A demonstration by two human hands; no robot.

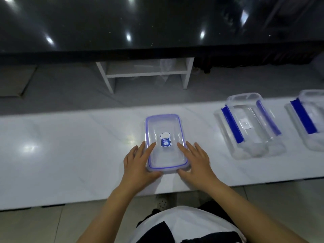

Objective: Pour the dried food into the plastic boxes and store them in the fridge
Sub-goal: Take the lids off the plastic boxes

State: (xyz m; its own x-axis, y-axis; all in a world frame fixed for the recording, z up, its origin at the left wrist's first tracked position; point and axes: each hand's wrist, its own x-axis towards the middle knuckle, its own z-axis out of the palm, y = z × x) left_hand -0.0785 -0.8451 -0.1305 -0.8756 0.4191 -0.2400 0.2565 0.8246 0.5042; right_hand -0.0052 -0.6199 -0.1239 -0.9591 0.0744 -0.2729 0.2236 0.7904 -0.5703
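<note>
A clear plastic box [164,127] with a blue-rimmed lid and a blue label stands on the white counter [70,148] in front of me. My left hand [137,161] rests on its near left side, fingers straight on the lid, thumb under the near edge. My right hand [193,161] lies the same way on the near right side. The box looks empty. To the right stands a second clear box [249,127] with blue side clips, holding white pieces at its near end. A third box [310,118] like it is cut off by the right edge.
Beyond the counter lies a grey floor with a low white shelf unit [147,71] holding a clear bag. A large dark glossy surface [140,23] fills the top of the view. The counter's near edge runs just past my wrists.
</note>
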